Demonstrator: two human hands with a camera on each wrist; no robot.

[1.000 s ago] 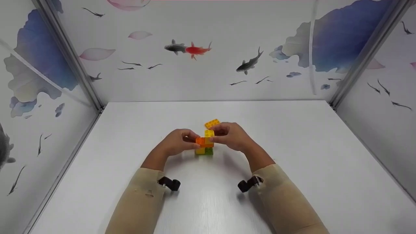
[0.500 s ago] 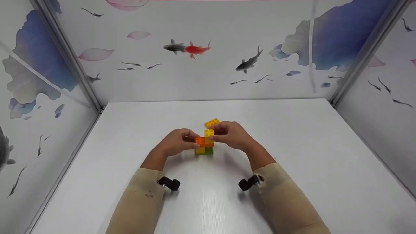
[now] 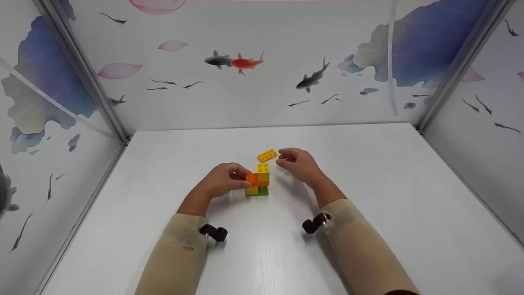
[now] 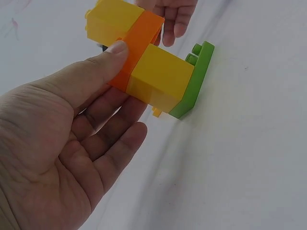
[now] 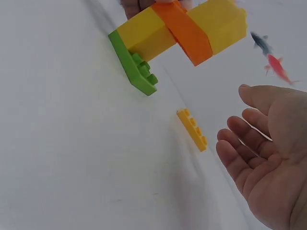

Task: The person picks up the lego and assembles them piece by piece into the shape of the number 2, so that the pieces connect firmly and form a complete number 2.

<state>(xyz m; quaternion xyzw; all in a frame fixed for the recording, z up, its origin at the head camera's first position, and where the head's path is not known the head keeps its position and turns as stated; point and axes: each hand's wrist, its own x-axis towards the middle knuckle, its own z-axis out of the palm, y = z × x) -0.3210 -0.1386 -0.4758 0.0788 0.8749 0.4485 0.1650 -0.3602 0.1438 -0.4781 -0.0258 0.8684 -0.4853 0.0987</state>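
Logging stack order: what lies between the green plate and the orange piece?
A yellow block stands on the green plate, under the orange piece; both wrist views show this.

White table (image 3: 360,164), light reflected softly near front. Pale back wall (image 3: 245,106) printed with red fish (image 3: 247,63), dark fish (image 3: 312,78), pink petals (image 3: 120,71), large blue leaf (image 3: 425,45). Side walls (image 3: 86,168) similarly patterned. Gray metal posts (image 3: 82,69) at back corners.

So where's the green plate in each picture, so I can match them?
Head: green plate just below centre.
Left wrist: green plate above and right of centre.
Right wrist: green plate above and left of centre.
Shared landmark: orange brick, with a yellow brick between.
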